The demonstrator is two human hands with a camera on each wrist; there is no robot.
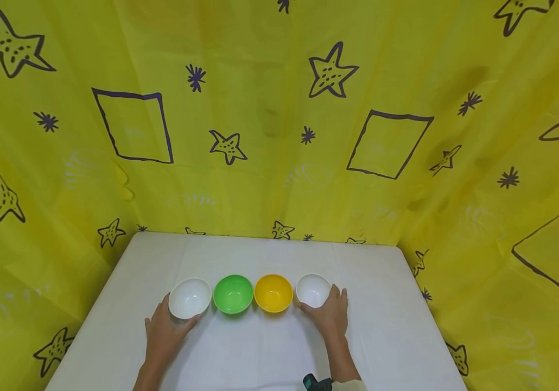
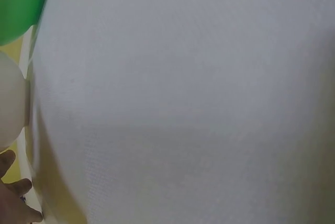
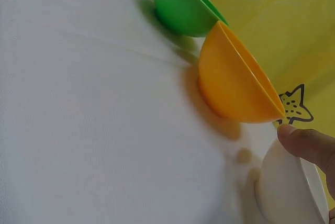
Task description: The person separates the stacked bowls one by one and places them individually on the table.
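Note:
Four bowls stand in a row on the white table. My left hand (image 1: 163,334) holds the white bowl (image 1: 190,298) at the left end, thumb at its near right side and fingers along its left. In the left wrist view, part of that bowl and a few fingers (image 2: 18,187) show at the left edge. At the right end, my right hand (image 1: 330,315) holds another white bowl (image 1: 313,290); its thumb (image 3: 303,144) lies on the rim in the right wrist view. Between them sit a green bowl (image 1: 233,294) and an orange-yellow bowl (image 1: 273,294). The bowls' insides show nothing in them.
A white cloth covers the table (image 1: 260,358). Yellow curtains (image 1: 270,108) with drawn stars and squares enclose its back and both sides. A dark device (image 1: 317,383) sits at my right wrist.

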